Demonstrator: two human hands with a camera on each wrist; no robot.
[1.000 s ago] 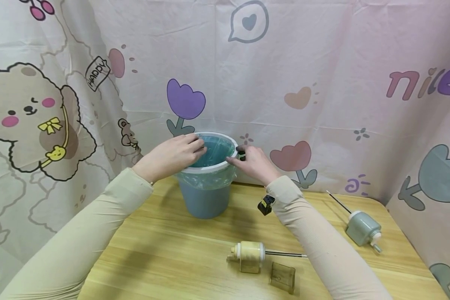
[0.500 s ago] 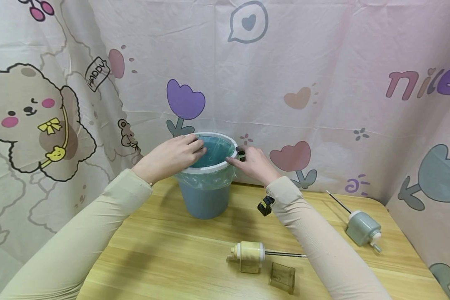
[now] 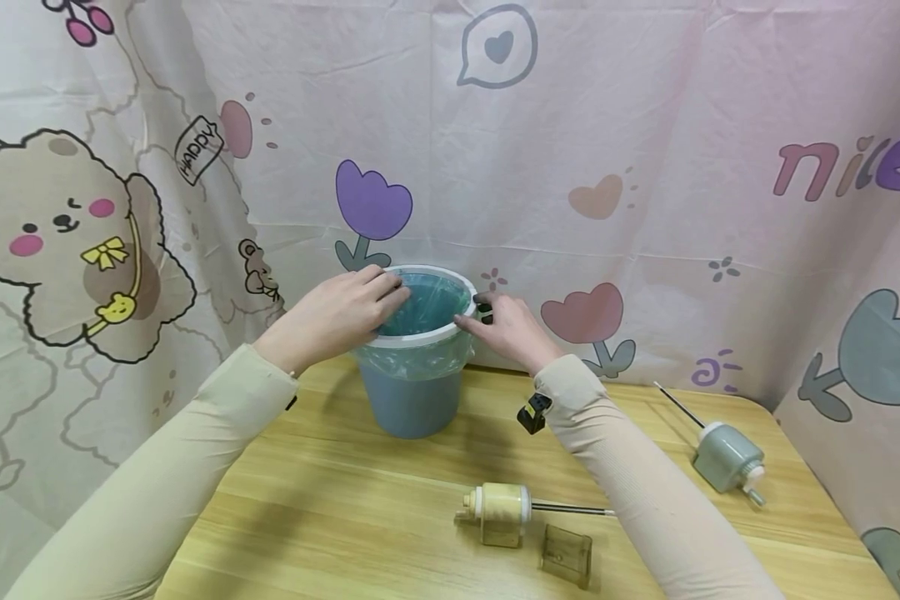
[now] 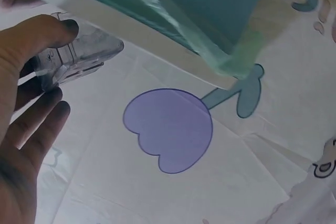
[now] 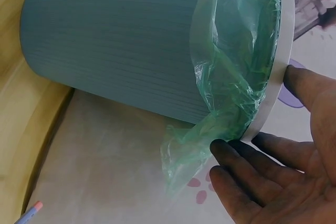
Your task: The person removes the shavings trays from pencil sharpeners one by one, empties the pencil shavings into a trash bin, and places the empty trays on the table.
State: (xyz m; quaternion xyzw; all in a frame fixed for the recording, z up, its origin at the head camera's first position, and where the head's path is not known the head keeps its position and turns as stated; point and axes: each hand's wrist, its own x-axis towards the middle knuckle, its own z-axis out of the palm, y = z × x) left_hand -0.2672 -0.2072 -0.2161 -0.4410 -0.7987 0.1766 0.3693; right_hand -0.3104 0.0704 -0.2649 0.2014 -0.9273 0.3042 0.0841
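Note:
A blue-grey trash can [image 3: 411, 404] stands at the back of the table, lined with a thin green bag [image 5: 236, 51] folded out over its white rim [image 5: 283, 30]. My left hand [image 3: 337, 312] is over the can's left side. In the left wrist view its thumb and fingers pinch a clear plastic sharpener drawer [image 4: 86, 51], tipped over beside the rim. The drawer is hidden behind that hand in the head view. My right hand [image 3: 510, 331] holds the rim on the right, thumb and fingertips on either part of its edge.
A yellow crank pencil sharpener [image 3: 504, 506] lies on the near table with a dark pencil [image 3: 570, 507] in it. Next to it is a brownish translucent drawer [image 3: 567, 557]. A grey sharpener [image 3: 727, 457], also with a pencil, lies at the right. A printed curtain [image 3: 645, 100] hangs behind.
My left wrist has turned and dropped slightly to the left, with the hand tilting over the can. The right hand keeps its place at the rim.

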